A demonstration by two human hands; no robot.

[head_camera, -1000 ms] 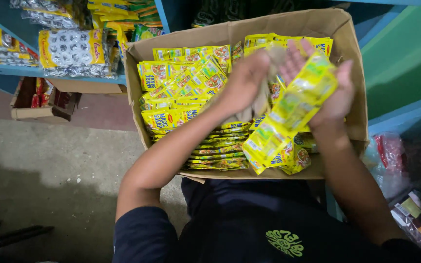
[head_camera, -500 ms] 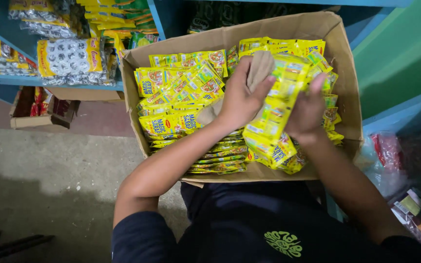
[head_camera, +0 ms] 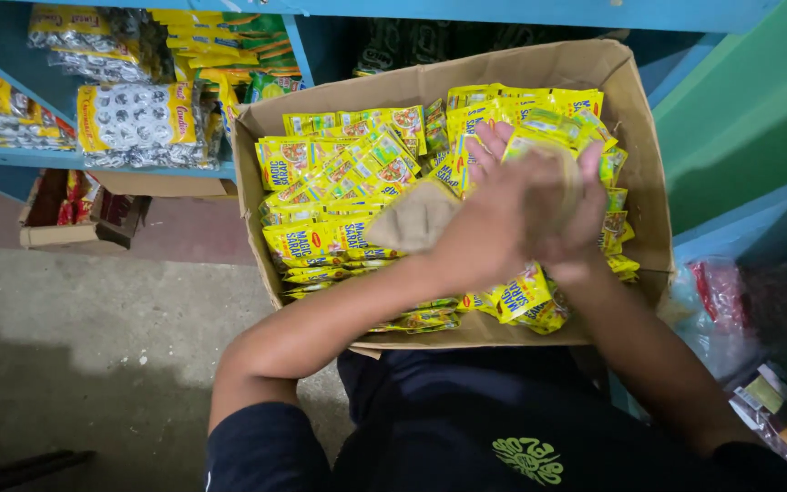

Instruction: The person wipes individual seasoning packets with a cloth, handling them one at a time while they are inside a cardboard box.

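Strip of yellow sachets (head_camera: 528,296) sits bunched between both hands over the right half of the cardboard box (head_camera: 635,137), its lower end hanging toward the near wall. Left hand (head_camera: 485,223) is curled around the bunch from the left, fingers (head_camera: 485,146) pointing to the far wall. Right hand (head_camera: 568,214) is clamped on the same bunch from the right; motion blur there, so I can't tell exact finger placement.

Progress, my read: the box is largely filled. Loose sachets (head_camera: 339,182) are heaped across the left half, flat stacks (head_camera: 330,273) lie along the near-left wall, more stand against the far wall. A bare brown patch of box floor (head_camera: 412,219) shows just left of the hands, so there's a gap. The held bunch is not yet laid down.

The box rests on my lap, dark shirt (head_camera: 503,428) below it. No bench here. Blue shelving (head_camera: 93,159) far left carries bagged snack packs (head_camera: 134,118) and more yellow packets (head_camera: 220,36). A smaller open carton (head_camera: 75,214) sits under that shelf on the concrete floor (head_camera: 93,346). Green wall (head_camera: 749,109) at right, bagged goods (head_camera: 721,301) beneath it.
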